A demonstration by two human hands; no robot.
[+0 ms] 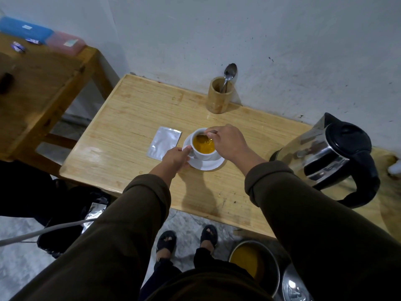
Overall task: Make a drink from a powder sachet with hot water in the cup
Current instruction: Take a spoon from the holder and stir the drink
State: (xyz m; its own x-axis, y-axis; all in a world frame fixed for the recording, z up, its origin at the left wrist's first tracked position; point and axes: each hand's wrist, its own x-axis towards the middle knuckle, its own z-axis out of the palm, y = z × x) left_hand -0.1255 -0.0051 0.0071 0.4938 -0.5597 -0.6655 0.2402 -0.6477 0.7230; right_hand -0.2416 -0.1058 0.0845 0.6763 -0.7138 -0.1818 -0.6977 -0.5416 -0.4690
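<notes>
One white cup of orange drink stands on one saucer mid-table, the right hand pinching one spoon in it, the left hand pinching the cup's handle. One silver sachet lies just left; one kettle sits by the table's right edge; one wooden holder with one spoon stands at the back edge.

Table: pale wood, varnished, a soft sheen seen on top. Cup and saucer: white glazed ceramic, smooth, glossy. Sachet: silver foil, slightly crinkled, dull shine. Kettle: polished steel body, mirror-like reflections; lid and handle in black plastic, semi-matt. Holder: bamboo-like wood, matt, with a shiny metal spoon stood in it. Sleeves: brown cloth, matt. Wall: painted plaster, matt, rough, speckled.
</notes>
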